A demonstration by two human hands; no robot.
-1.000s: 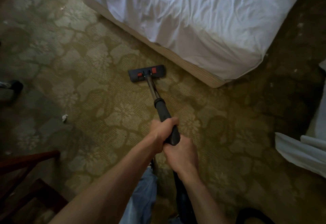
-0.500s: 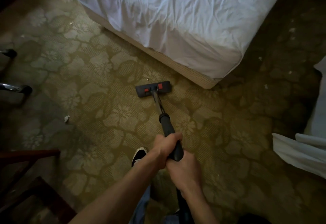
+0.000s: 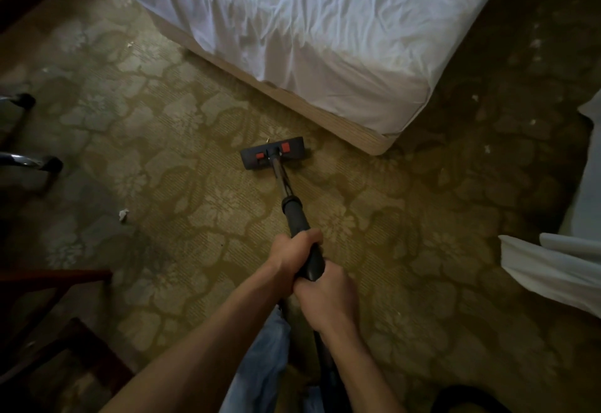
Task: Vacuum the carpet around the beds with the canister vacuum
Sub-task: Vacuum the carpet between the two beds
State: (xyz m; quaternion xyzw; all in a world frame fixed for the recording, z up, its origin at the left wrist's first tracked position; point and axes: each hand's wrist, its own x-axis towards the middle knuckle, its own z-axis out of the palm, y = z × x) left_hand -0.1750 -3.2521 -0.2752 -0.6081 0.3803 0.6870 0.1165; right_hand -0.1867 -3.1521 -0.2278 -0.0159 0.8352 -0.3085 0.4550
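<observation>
The vacuum's flat black floor head [image 3: 273,153], with two red pedals, lies on the olive flower-patterned carpet [image 3: 182,191] just in front of the bed corner. Its wand [image 3: 294,214] slopes back to me. My left hand [image 3: 292,255] grips the black handle higher up, and my right hand [image 3: 328,299] grips it just below, touching the left. The hose [image 3: 327,367] drops between my arms. The bed [image 3: 309,29] has a wrinkled white sheet and a tan base. The canister is mostly out of view.
Paper scraps lie on the carpet, one at the left [image 3: 123,214], others right of the bed [image 3: 487,148]. Chair feet [image 3: 48,164] stand at the left edge, dark wooden furniture [image 3: 55,321] at lower left. White linen [image 3: 553,269] of a second bed hangs at the right.
The floor head was drawn back from the bed base toward me, then pushed forward again near the bed corner. The view shifted right. Both hands kept their grip.
</observation>
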